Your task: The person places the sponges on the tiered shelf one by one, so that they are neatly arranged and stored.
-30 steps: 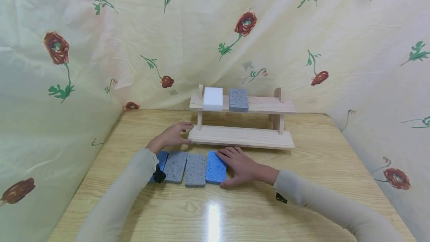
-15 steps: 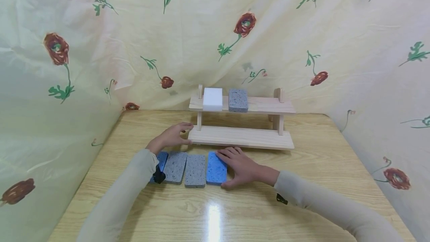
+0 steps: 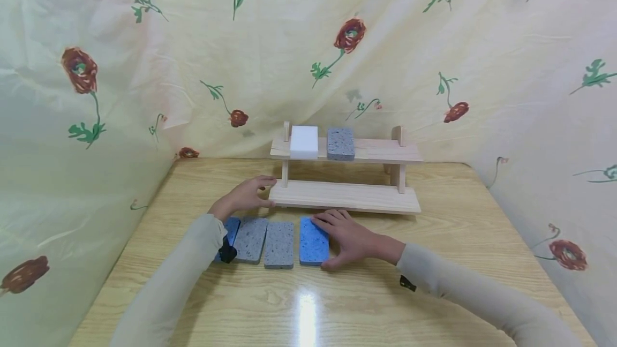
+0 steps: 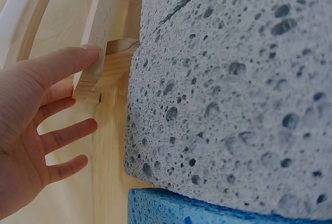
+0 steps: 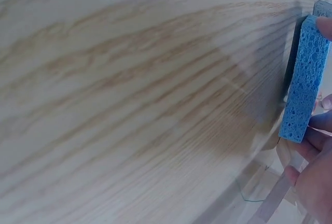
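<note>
My right hand (image 3: 349,240) grips a blue sponge (image 3: 312,245) on the table, fingers at its far end and thumb at its near right corner. In the right wrist view, this blue sponge (image 5: 306,79) shows edge-on between thumb and fingers. My left hand (image 3: 246,194) is at the left end of a two-tier wooden shelf (image 3: 342,196); in the left wrist view the thumb touches the board end (image 4: 93,73) while the other fingers stay spread. Two grey sponges (image 3: 279,245) (image 3: 250,239) lie left of the blue one. Another blue sponge (image 3: 232,229) is partly hidden by the left wrist.
On the upper tier stand a white block (image 3: 304,142) at the left and a grey sponge (image 3: 340,144) beside it. Flower-printed cloth (image 3: 217,42) hangs behind and at both sides of the wooden table (image 3: 458,218).
My right hand has shifted slightly to the right with the blue sponge, widening the gap to the nearest grey sponge. The left hand has stayed at the shelf end.
</note>
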`<action>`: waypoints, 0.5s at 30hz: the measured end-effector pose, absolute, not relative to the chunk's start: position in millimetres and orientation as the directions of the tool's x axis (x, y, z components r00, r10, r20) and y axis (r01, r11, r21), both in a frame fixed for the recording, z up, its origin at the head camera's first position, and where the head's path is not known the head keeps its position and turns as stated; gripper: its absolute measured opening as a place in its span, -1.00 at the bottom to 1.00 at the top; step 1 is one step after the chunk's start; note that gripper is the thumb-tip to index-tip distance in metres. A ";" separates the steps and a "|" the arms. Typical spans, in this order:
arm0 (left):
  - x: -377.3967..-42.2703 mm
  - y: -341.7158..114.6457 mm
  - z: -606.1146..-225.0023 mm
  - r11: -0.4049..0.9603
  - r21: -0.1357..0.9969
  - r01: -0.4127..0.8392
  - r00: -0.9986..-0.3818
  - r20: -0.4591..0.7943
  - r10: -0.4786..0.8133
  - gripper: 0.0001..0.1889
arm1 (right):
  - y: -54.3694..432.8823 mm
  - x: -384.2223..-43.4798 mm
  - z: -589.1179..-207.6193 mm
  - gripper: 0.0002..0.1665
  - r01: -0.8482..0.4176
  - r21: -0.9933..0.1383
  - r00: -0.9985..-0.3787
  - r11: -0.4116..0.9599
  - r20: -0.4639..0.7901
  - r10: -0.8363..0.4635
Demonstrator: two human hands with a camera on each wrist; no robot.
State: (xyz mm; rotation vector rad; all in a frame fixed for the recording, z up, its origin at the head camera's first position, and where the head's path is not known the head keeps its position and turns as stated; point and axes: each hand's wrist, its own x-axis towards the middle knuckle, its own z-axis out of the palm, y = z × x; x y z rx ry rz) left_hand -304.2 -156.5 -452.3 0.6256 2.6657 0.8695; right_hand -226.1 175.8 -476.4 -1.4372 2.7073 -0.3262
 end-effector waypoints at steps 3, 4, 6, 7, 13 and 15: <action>-304.3 -156.6 -451.8 0.729 0.609 0.313 -0.871 -0.121 0.476 -0.20 | 177.8 -225.9 -474.6 0.29 -0.810 -0.219 -0.565 0.544 0.043 -0.824; -304.4 -156.6 -451.9 0.730 0.609 0.312 -0.871 -0.123 0.475 -0.20 | 178.4 -225.6 -473.7 0.29 -0.808 -0.222 -0.567 0.546 0.041 -0.823; -304.7 -156.8 -452.0 0.729 0.611 0.309 -0.872 -0.124 0.473 -0.21 | 179.6 -224.7 -472.0 0.29 -0.801 -0.231 -0.574 0.552 0.037 -0.818; -305.0 -157.0 -452.3 0.729 0.611 0.309 -0.872 -0.124 0.473 -0.21 | 180.2 -224.1 -471.0 0.29 -0.798 -0.233 -0.578 0.556 0.035 -0.815; -305.9 -157.8 -453.2 0.724 0.614 0.314 -0.868 -0.124 0.481 -0.21 | 184.7 -220.8 -465.9 0.31 -0.785 -0.231 -0.597 0.575 0.037 -0.801; -305.7 -157.6 -453.0 0.723 0.614 0.315 -0.867 -0.124 0.483 -0.21 | 186.6 -220.4 -464.8 0.31 -0.788 -0.223 -0.596 0.573 0.046 -0.802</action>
